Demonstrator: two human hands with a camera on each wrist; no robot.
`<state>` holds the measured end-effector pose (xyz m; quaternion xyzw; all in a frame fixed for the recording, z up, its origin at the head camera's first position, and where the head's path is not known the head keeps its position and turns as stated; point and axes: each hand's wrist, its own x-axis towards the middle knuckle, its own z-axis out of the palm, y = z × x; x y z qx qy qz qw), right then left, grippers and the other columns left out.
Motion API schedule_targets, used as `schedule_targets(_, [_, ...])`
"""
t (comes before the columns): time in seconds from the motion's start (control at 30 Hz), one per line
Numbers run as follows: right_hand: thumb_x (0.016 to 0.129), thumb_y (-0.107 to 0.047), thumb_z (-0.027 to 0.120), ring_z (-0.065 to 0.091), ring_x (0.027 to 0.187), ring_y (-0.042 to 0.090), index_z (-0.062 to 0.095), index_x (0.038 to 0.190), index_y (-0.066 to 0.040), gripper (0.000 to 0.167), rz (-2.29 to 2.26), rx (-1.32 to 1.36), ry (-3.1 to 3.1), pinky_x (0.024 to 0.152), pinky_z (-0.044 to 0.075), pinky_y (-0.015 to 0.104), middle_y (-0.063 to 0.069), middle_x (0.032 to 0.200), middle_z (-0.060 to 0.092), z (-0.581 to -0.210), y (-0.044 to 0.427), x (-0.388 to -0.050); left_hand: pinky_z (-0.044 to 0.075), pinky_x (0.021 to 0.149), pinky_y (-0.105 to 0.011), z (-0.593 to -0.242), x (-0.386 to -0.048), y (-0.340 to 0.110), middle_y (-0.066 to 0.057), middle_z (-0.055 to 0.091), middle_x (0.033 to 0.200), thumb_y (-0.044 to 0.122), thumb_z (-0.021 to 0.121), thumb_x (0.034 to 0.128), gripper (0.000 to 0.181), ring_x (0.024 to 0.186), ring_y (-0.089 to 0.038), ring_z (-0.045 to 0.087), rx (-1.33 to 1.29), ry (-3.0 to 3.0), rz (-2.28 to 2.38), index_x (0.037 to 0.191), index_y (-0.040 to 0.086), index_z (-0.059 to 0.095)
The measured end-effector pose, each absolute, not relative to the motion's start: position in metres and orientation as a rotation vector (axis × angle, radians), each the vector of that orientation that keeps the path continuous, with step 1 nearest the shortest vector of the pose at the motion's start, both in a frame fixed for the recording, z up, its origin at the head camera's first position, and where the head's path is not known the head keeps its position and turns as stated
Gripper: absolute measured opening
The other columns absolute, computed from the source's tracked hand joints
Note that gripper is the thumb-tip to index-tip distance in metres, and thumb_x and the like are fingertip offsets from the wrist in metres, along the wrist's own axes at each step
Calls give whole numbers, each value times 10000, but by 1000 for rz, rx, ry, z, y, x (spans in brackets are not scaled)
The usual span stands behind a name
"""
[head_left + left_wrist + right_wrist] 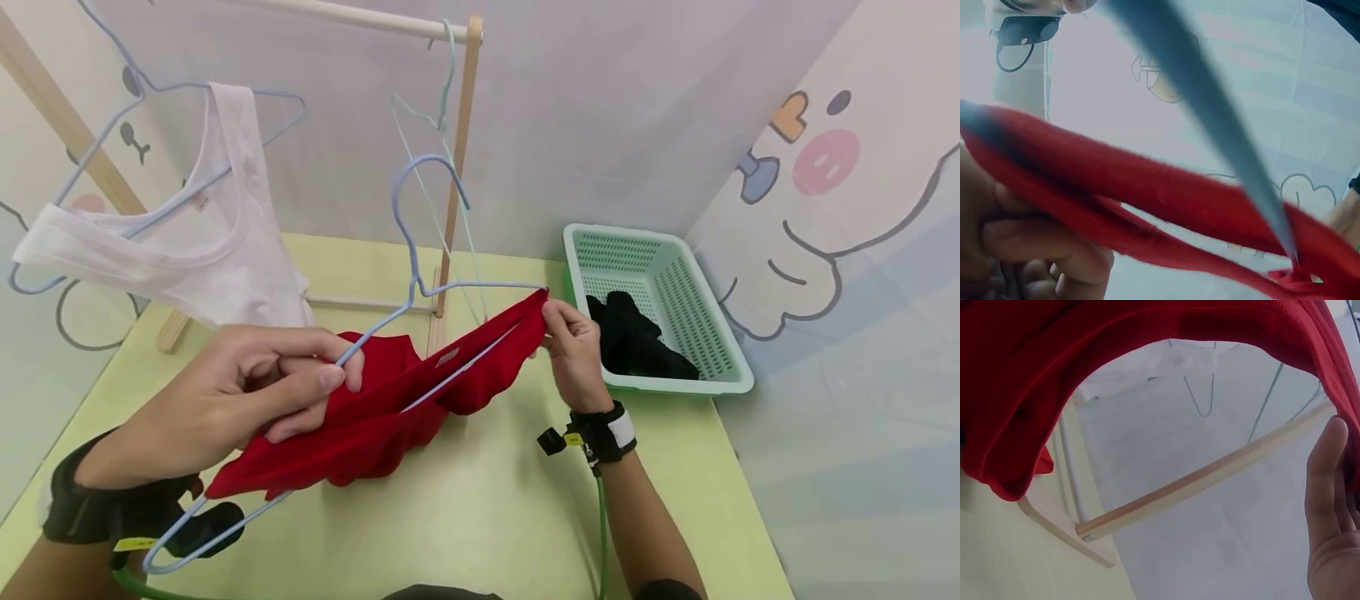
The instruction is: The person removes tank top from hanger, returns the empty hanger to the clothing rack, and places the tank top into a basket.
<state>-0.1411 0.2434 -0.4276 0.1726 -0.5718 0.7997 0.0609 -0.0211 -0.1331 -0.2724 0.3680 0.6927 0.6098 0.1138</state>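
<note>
A red tank top (390,417) hangs over a light blue wire hanger (408,242), whose left end sticks out bare past the fabric. With its thumb and fingers my left hand (247,387) pinches the hanger's left arm, its lower fingers against the red cloth. My right hand (573,354) pinches the top's strap at the hanger's right tip. In the right wrist view, the thumb lies along the cloth's edge (1338,375), below a wide curved opening. The left wrist view shows a red band (1147,187) close up, with the blurred hanger wire crossing it.
A white tank top (247,225) hangs on another blue hanger at the left. Behind, a wooden rack (461,125) holds a pale green hanger (442,100). A green basket (697,333) with black cloth (633,337) stands at the right on the yellow table (510,517).
</note>
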Motion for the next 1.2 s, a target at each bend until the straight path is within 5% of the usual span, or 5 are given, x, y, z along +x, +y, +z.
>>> schedule_targets(0.7, [1139,-54,499,651,694,144,759,1140,-88,263,2521,581,-1663,627,565,256,38,888,731,-441,229,-133,376,453,-281,-276,-22,-143,21,498,682,-180,459,1043,323,526,-132,451,1131,2109,1898,1051,74,658])
schedule_targets(1.0, [1092,-24,588,673,655,244,741,1164,51,185,2148,917,-2267,635,592,328,64,874,725,-455,203,-116,382,439,-296,-275,-28,-128,15,505,669,-128,493,1065,279,530,-164,461,1083,2147,1890,1079,87,671])
schedule_targets(1.2, [1024,-15,706,668,724,167,773,1223,-10,210,1758,1317,-2494,663,590,283,99,1012,773,-470,169,-101,348,443,-308,-280,-40,-119,-17,493,654,-79,511,1080,235,536,-170,440,1072,2120,1926,1122,70,688])
